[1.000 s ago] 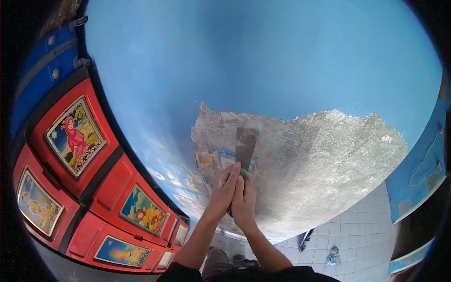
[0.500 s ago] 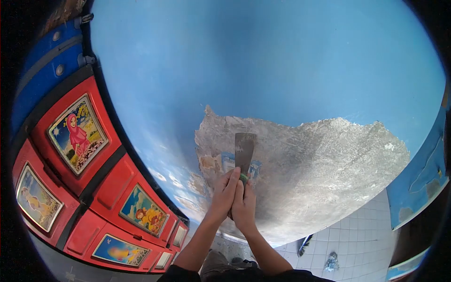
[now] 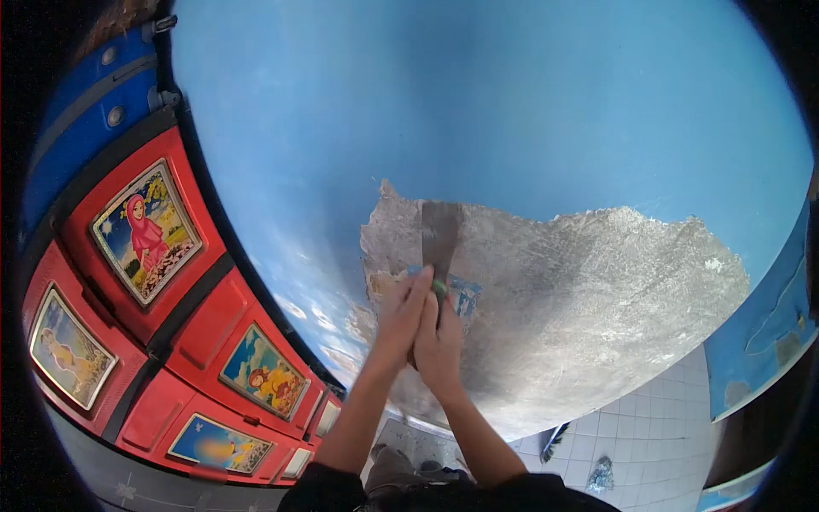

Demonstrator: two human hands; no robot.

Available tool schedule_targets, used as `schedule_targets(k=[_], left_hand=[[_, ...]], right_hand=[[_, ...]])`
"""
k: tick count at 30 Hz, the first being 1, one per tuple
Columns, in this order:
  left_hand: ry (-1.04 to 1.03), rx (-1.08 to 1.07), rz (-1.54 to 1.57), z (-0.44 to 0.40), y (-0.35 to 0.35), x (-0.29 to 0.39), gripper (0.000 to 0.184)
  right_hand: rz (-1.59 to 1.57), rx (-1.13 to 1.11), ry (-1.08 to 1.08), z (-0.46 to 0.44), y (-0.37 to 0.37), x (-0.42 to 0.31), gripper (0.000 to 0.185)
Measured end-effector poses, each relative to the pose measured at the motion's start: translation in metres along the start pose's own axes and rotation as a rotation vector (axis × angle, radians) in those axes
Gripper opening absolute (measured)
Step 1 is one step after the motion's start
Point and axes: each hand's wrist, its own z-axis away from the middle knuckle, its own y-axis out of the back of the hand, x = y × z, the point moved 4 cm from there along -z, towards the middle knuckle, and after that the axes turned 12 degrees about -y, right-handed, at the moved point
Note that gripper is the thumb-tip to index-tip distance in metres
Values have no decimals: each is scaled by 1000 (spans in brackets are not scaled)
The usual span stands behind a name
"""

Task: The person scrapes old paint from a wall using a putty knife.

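Both of my hands grip one scraper [image 3: 441,235] by its handle, which shows a green part near the blade. My left hand [image 3: 401,316] wraps the handle from the left, and my right hand [image 3: 439,341] closes on it from the right. The flat blade points up along the wall, its tip at the upper edge of a bare grey patch [image 3: 580,299]. Blue paint [image 3: 512,111] covers the wall above that edge. Scraps of blue and tan paint remain on the grey beside my hands. Most of the handle is hidden by my fingers.
A red plastic drawer cabinet [image 3: 205,341] with picture panels stands close on the left, with blue drawers [image 3: 102,94] above. Light floor tiles [image 3: 657,427] lie below right, holding a dark brush-like thing [image 3: 554,444] and a small crumpled heap [image 3: 601,474]. Peeling blue paint [image 3: 768,333] shows at far right.
My hands and the scraper have moved up the wall together. The blade tip has gone from within the grey patch to its edge against the blue paint.
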Motion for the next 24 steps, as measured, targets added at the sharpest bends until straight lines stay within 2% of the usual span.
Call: schedule_targets(k=[3, 5, 7, 8, 11, 13, 17, 19, 21, 22, 24], left_hand=[[-13, -14, 84, -17, 2, 18, 33], [-24, -15, 82, -16, 3, 19, 33], [-34, 81, -121, 3, 9, 4, 32], [-37, 82, -121, 8, 9, -4, 32], [84, 112, 38, 9, 9, -17, 31], [-63, 31, -13, -15, 11, 4, 33], [-115, -27, 107, -34, 2, 40, 35], [-51, 65, -47, -18, 6, 25, 34], [-219, 106, -230, 9, -3, 6, 36], [-134, 80, -257, 26, -4, -18, 35], [20, 49, -239, 55, -12, -47, 33]], right_hand=[[-25, -116, -87, -15, -13, -21, 32], [-48, -80, -36, -7, -12, -16, 32], [-67, -48, 15, 7, -8, 0, 32], [-56, -40, -34, 14, -5, 13, 32], [-32, -64, -79, 7, -3, 6, 32], [-18, -94, -86, -7, -8, -20, 33], [-114, -193, -76, -22, -21, -43, 32], [-109, -196, -84, -16, -13, -30, 33], [-85, -164, -117, 9, 7, 1, 34], [-62, -144, -115, 21, 20, 14, 35], [-36, -151, -299, 45, 44, 47, 35]])
